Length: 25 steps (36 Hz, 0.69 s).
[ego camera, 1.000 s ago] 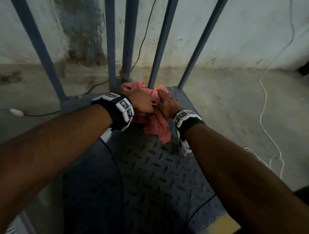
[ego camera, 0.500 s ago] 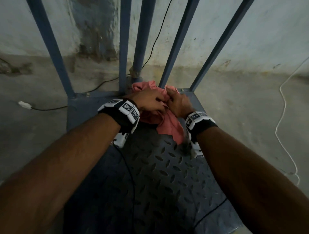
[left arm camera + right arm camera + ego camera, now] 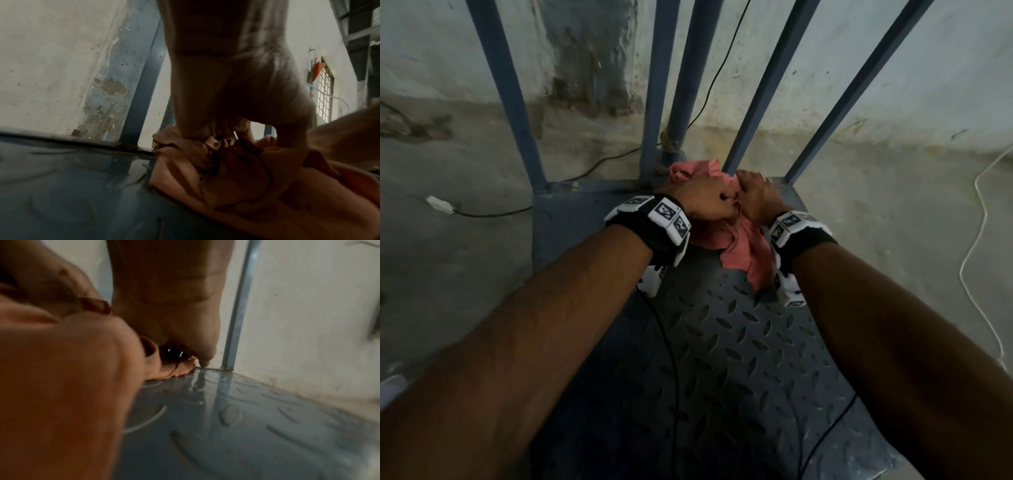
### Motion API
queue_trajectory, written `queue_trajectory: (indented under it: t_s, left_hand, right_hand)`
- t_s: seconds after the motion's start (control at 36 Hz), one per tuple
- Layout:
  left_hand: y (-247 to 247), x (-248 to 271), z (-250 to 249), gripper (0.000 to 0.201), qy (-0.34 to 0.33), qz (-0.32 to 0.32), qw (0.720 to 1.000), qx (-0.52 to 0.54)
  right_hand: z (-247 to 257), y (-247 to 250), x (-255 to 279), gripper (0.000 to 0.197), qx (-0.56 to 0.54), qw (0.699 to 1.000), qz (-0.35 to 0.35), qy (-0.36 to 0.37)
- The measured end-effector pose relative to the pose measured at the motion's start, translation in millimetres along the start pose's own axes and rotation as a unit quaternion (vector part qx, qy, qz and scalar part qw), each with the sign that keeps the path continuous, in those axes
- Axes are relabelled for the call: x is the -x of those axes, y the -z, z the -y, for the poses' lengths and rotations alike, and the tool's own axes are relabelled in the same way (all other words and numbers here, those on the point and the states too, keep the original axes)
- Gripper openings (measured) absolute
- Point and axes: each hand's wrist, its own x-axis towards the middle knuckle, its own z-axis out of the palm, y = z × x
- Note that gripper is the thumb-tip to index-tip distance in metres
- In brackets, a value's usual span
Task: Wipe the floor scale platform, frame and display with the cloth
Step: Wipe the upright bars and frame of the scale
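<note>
At the far edge of the dark blue-grey tread-plate scale platform [image 3: 739, 349], right where the blue-painted steel frame bars [image 3: 654, 102] meet the deck, both hands sit on the crumpled salmon-pink cloth [image 3: 726, 240].

Step in hand, my read: platform wipe, working the back strip at the foot of the bars. Frame uprights look untouched by the cloth right now; display not in view at all, so can't say anything about it.

Grip:
- left hand [image 3: 698, 202]: fingers curled down into the bunched cloth, clamped on a wad of it. Left wrist view shows the fingertips [image 3: 195, 134] digging into the folds, cloth flat on the deck beneath.
- right hand [image 3: 756, 198]: also on the cloth, fingers bent over its right side. Right wrist view shows fabric gathered under the palm and one fingertip [image 3: 205, 363] reaching down to the plate edge beside a bar. Reads as gripping, not flat pressing.

Cloth position: bunched against the bar bases, a loose tail trailing back toward the person over the tread pattern.

Next move calls for: dragging the wad along the back seam with downward pressure, then re-gathering the cloth to wrap an upright. Loose tail could snag on the raised tread or the bar bases. Thin black cable [image 3: 671, 342] lies across the deck near the left forearm; keep the sweep off it.
</note>
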Motion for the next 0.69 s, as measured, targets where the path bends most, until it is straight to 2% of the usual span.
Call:
queue_trajectory:
  t_s: [0.06, 0.14, 0.22, 0.28, 0.36, 0.39, 0.44, 0.47, 0.53, 0.58, 0.61, 0.67, 0.69]
  left_hand:
    - [1, -1, -1, 0.021, -0.007, -0.007, 1.0, -0.003]
    - [5, -2, 0, 0.013, -0.022, -0.001, 1.0, 0.002]
    - [5, -4, 1, 0.025, -0.03, 0.002, 1.0, 0.007]
    - [4, -6, 1, 0.021, -0.024, -0.003, 1.0, -0.002]
    - [3, -7, 2, 0.01, -0.018, 0.004, 1.0, -0.009]
    - [3, -7, 1, 0.008, -0.02, 0.003, 1.0, -0.002]
    - [3, -7, 2, 0.007, -0.023, 0.003, 1.0, 0.009]
    - [2, -7, 3, 0.013, -0.024, 0.004, 1.0, 0.007]
    - [2, -8, 5, 0.017, -0.016, 0.011, 1.0, 0.009]
    - [2, -10, 7, 0.014, -0.005, 0.019, 1.0, 0.007]
    - [2, -10, 7, 0.016, -0.002, 0.021, 1.0, 0.006]
    - [3, -10, 5, 0.019, 0.005, 0.02, 1.0, 0.002]
    - [3, -11, 5, 0.016, 0.009, 0.024, 1.0, 0.0]
  right_hand:
    - [4, 1, 4, 0.079, -0.029, 1.0, -0.001, 0.007]
    - [1, 10, 9, 0.064, -0.078, 0.997, -0.01, 0.007]
    - [0, 12, 9, 0.083, -0.03, 0.999, -0.017, -0.013]
    - [4, 7, 6, 0.076, 0.023, 0.999, -0.001, -0.047]
    - [13, 6, 4, 0.074, 0.002, 1.0, 0.005, -0.027]
    - [12, 8, 5, 0.065, -0.033, 0.999, 0.007, -0.018]
    - [6, 15, 7, 0.033, -0.132, 0.991, 0.017, -0.024]
    - [2, 18, 8, 0.032, -0.163, 0.986, 0.016, -0.026]
    - [-2, 18, 8, 0.042, -0.15, 0.988, 0.006, -0.036]
    - [2, 13, 8, 0.056, -0.031, 0.999, -0.004, -0.033]
    - [3, 8, 6, 0.071, 0.007, 1.0, 0.005, -0.027]
    - [4, 1, 1, 0.095, 0.001, 1.0, 0.018, -0.008]
    - [2, 1, -1, 0.097, -0.013, 1.0, 0.02, 0.003]
